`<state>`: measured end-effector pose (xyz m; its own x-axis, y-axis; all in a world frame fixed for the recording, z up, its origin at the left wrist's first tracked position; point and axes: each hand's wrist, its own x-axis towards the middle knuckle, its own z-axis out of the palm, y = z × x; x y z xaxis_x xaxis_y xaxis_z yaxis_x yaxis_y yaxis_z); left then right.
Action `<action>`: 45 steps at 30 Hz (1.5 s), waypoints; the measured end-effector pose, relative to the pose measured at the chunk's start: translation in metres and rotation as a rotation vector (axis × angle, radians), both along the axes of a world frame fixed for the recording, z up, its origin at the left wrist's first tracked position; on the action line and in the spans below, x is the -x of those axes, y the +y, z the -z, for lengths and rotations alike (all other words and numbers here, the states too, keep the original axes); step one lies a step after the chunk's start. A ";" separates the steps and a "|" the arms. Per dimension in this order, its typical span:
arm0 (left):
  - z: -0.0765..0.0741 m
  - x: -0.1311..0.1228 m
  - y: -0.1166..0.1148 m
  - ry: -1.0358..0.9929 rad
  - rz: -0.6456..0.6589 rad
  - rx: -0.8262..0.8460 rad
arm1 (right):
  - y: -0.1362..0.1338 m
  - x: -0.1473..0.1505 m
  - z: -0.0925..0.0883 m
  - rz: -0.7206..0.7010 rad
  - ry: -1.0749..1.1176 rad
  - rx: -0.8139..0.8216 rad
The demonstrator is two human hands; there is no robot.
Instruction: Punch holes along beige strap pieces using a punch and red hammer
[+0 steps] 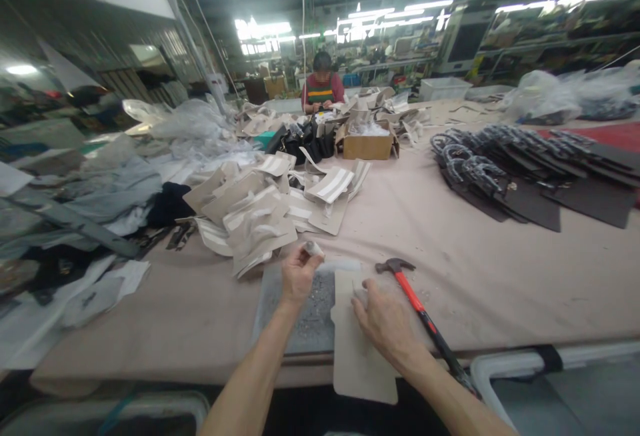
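Note:
My left hand (299, 276) is closed around a small whitish roll-shaped piece (313, 249) with a darker end, held up above a grey worn slab (310, 319). A flat beige panel (357, 369) lies partly on the slab and juts past the table's front edge. Over the panel's upper part is my right hand (383, 319), its fingers curled around a pale, blurred bit that I cannot make out. Just right of that hand, a claw hammer (411, 291) with a red and black handle rests on the cloth.
Beyond the slab is a heap of beige panels with white strips (260, 216). Dark panels with wrapped handles (530, 176) are stacked at right. A cardboard box (367, 145) stands farther back, before a seated person (323, 86). Plastic bins (560, 363) flank the front edge.

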<state>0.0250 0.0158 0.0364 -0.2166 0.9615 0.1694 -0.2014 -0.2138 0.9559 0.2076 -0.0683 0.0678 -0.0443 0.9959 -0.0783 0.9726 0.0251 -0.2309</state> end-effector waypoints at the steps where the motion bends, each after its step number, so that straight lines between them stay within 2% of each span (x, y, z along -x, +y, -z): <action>1: 0.005 -0.006 -0.004 0.015 0.041 0.015 | -0.002 0.003 0.006 0.009 0.030 0.005; 5: 0.031 -0.032 -0.011 0.010 0.150 0.100 | -0.010 0.017 0.031 0.012 0.102 0.013; 8: 0.044 -0.042 -0.011 0.006 0.226 0.142 | -0.014 0.022 0.041 -0.002 0.149 0.015; 13: 0.052 -0.040 -0.011 0.107 0.305 0.155 | -0.016 0.008 0.044 -0.041 0.361 -0.010; 16: 0.054 -0.038 -0.015 0.115 0.298 0.147 | -0.013 -0.016 0.046 -0.011 0.450 -0.119; 20: 0.053 -0.038 -0.017 0.136 0.308 0.138 | -0.002 -0.063 0.054 0.161 0.159 -0.272; 22: 0.052 -0.039 -0.017 0.143 0.305 0.142 | 0.002 -0.085 0.059 0.202 0.019 -0.271; 25: 0.051 -0.038 -0.016 0.150 0.285 0.160 | 0.004 -0.108 0.068 0.235 -0.072 -0.244; 30: 0.053 -0.038 -0.015 0.156 0.288 0.172 | -0.002 -0.111 0.077 0.209 -0.140 -0.161; 35: 0.055 -0.040 -0.016 0.190 0.295 0.135 | 0.001 -0.107 0.074 0.183 -0.151 -0.124; 38: 0.055 -0.040 -0.019 0.249 0.279 0.103 | 0.010 -0.109 0.066 0.270 0.049 0.001; 41: 0.053 -0.041 -0.023 0.328 0.260 0.057 | 0.018 -0.108 0.055 0.396 0.497 0.222; 43: 0.051 -0.041 -0.025 0.389 0.255 0.021 | 0.019 -0.103 0.046 0.402 0.712 0.341; 45: 0.049 -0.043 -0.027 0.439 0.255 -0.007 | 0.018 -0.095 0.033 0.375 0.801 0.403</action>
<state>0.0675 -0.0114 -0.0124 0.1182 0.9729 0.1988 0.1723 -0.2173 0.9608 0.3022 -0.0503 0.0352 0.0820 0.8615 -0.5011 0.4521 -0.4802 -0.7516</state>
